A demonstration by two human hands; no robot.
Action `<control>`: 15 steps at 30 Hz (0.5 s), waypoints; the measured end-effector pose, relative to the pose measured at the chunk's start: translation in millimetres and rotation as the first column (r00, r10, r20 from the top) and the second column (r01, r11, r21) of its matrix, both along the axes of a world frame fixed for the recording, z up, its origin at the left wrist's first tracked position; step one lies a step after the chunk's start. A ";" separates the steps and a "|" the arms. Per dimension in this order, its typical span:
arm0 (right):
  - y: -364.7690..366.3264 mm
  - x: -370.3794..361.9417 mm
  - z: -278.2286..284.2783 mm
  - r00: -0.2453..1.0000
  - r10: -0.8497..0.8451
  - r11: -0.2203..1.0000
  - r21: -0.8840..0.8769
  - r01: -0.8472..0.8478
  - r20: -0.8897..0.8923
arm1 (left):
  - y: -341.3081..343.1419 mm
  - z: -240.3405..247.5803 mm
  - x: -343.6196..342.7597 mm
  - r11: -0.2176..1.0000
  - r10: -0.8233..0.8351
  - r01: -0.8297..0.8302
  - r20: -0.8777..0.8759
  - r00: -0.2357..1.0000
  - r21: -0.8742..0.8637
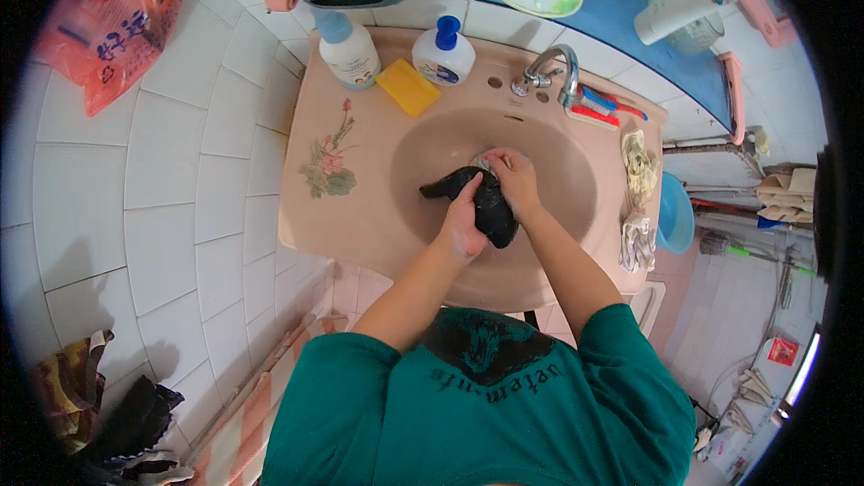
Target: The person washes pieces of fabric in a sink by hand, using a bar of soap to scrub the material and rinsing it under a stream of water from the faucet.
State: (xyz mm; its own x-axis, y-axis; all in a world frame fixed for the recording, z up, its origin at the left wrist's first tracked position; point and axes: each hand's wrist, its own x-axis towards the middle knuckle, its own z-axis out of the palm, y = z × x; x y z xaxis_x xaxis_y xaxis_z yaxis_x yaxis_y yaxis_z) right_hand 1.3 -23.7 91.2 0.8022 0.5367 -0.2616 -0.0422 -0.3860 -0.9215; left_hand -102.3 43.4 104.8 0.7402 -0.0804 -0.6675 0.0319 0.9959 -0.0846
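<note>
Over the oval basin (562, 184) of a pink sink, a wet-looking black cloth (497, 218), bunched up and perhaps a sock, hangs between my hands. My left hand (463, 227) is closed on its near side, thumb on top, with whitish suds on the skin near the wrist. At its far right edge my right hand (515, 182) grips it with bent fingers. Something pale, foam or light fabric, shows by the right fingertips. One narrow end of the cloth points left. The chrome faucet (565, 72) stands behind the hands.
A pump bottle with a blue top (444, 54), another white bottle (349, 56) and a yellow sponge (408, 86) stand at the back left. Brushes (598, 103) lie beside the faucet. Pale gloves (639, 175) rest on the right rim. A blue basin (675, 216) is beyond it.
</note>
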 end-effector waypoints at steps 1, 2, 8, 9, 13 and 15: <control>8.6 2.1 12.6 0.989 0.039 0.997 -0.066 -0.030 0.141 | 4.0 -0.9 -2.4 0.999 0.049 -0.049 0.002 0.999 0.004; 18.4 3.9 24.2 0.957 0.085 0.990 -0.133 -0.049 0.278 | 9.1 -2.0 -5.5 0.995 0.097 -0.097 0.005 0.995 0.007; 130.2 -7.1 58.1 0.683 0.454 0.833 -0.545 -0.096 0.572 | 11.3 -30.4 -18.3 0.991 0.130 -0.130 0.091 0.987 0.003; 143.9 -8.0 49.8 0.647 0.487 0.801 -0.595 -0.064 0.587 | 9.0 -30.4 -18.8 0.995 0.102 -0.102 0.051 0.994 0.008; 182.4 -5.8 24.9 0.594 0.556 0.710 -0.704 0.025 0.581 | 5.9 -26.1 -26.4 1.000 0.021 -0.022 -0.049 0.999 -0.001; 197.6 -1.1 21.6 0.604 0.573 0.678 -0.734 0.029 0.554 | 7.5 -30.0 -31.1 1.000 0.002 -0.002 -0.056 0.998 0.002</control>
State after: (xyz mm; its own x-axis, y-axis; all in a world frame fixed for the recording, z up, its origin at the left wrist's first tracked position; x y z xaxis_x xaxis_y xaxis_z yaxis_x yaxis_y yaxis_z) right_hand 0.1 174.0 112.8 0.7087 0.7035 -0.0525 0.6970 -0.7097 -0.1023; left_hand -133.4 50.9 74.7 0.7018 -0.0780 -0.7081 0.0252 0.9961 -0.0847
